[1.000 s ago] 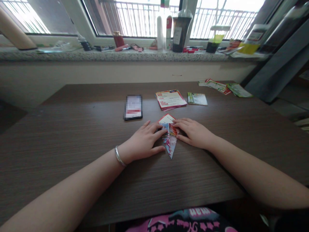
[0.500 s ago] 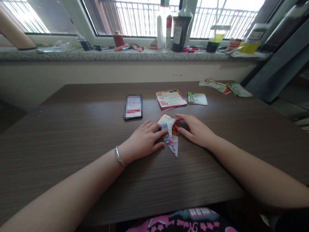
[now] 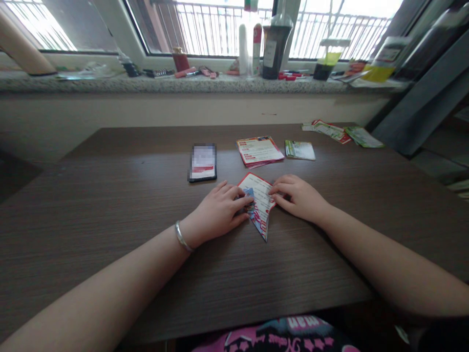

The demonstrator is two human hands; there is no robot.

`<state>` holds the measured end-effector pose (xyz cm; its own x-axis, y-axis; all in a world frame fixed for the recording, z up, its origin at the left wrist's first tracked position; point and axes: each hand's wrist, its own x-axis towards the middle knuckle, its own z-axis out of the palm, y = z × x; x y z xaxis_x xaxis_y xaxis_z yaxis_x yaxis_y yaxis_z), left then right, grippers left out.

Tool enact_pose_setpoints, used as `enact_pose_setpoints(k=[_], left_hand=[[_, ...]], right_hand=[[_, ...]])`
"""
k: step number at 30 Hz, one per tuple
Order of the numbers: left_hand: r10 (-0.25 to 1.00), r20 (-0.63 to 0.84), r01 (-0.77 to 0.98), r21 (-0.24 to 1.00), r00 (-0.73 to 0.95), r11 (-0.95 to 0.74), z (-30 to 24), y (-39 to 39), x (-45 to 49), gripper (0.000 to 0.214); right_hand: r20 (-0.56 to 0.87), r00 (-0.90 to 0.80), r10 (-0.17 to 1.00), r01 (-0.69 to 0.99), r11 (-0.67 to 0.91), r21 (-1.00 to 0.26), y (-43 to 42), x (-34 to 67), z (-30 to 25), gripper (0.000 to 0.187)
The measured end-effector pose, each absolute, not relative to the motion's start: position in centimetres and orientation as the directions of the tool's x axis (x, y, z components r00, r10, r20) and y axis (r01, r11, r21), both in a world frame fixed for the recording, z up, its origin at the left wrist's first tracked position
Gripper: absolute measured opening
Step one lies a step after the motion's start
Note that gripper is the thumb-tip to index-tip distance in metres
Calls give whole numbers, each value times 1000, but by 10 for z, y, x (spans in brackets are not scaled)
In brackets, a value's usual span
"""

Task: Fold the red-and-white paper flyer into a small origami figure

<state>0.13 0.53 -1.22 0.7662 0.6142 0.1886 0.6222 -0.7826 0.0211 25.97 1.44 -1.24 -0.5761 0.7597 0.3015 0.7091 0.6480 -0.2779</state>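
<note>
A sheet of printed paper (image 3: 260,194), white with a red edge, lies partly folded on the table. Its left side is turned over into a blue patterned flap that ends in a point towards me. My left hand (image 3: 222,208), with a silver bracelet at the wrist, holds that flap down, its fingertips on the paper and its thumb at the edge. At the right corner, my right hand (image 3: 297,196) has its fingers closed on the paper's edge. The undersides of both hands' fingertips are hidden.
Beyond the hands on the brown table (image 3: 120,234) lie a phone (image 3: 202,164), a stack of printed sheets (image 3: 259,150) and a smaller green-white stack (image 3: 300,150). More leaflets (image 3: 331,131) rest at the far right. Bottles (image 3: 271,51) and small items line the windowsill (image 3: 212,85).
The right-hand flap has been unfolded outward, so more of the white printed side shows. My right hand has shifted slightly right and its fingers have drawn together. My left hand stays put.
</note>
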Motion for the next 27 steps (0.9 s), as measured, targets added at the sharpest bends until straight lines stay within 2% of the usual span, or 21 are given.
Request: enact_pose_setpoints(k=[12, 22, 27], left_hand=[[627, 197, 628, 66, 754, -775, -15, 6, 2, 41], [699, 174, 684, 146, 694, -715, -22, 9, 0, 55], [696, 166, 658, 233, 698, -716, -19, 11, 1, 53]], right_hand=[[238, -672, 701, 648, 713, -267, 14, 259, -12, 11], [159, -738, 656, 612, 749, -254, 15, 261, -19, 43], [104, -744, 660, 612, 735, -292, 15, 263, -20, 51]])
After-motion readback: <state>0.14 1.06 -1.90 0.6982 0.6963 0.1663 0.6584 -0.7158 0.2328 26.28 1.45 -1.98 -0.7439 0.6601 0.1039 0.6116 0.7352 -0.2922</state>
